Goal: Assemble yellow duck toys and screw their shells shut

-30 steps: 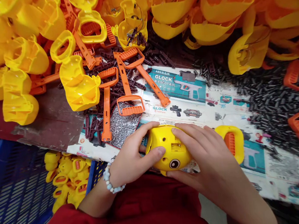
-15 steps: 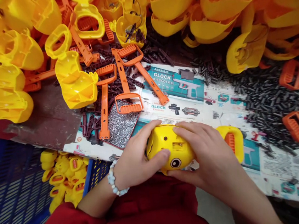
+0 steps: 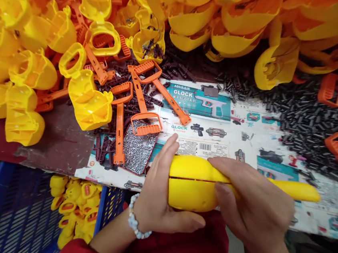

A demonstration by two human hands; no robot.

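Note:
My right hand (image 3: 252, 198) is closed around the yellow plastic duck toy (image 3: 196, 182), thumb on the near side and fingers over the top. The toy lies sideways, and a dark seam runs along it between two shell halves. Its yellow handle end (image 3: 299, 190) sticks out to the right past my knuckles. Flat against the toy's left end rests my left hand (image 3: 161, 195), fingers stretched and thumb apart below. Beyond my left hand are a tray of small silver screws (image 3: 139, 149) and an orange handle piece (image 3: 119, 129).
Open yellow duck shells (image 3: 90, 104) are heaped at the back left, more yellow shells (image 3: 237, 30) at the back right. Small black parts (image 3: 310, 123) are scattered on the right. A blue crate (image 3: 24, 214) at lower left contains yellow ducks (image 3: 74, 201). Printed cardboard (image 3: 216, 145) covers the tabletop.
The toy has turned from its eye side to its seam side, and its handle points right. My left hand has loosened and straightened its fingers; my right hand grips farther around.

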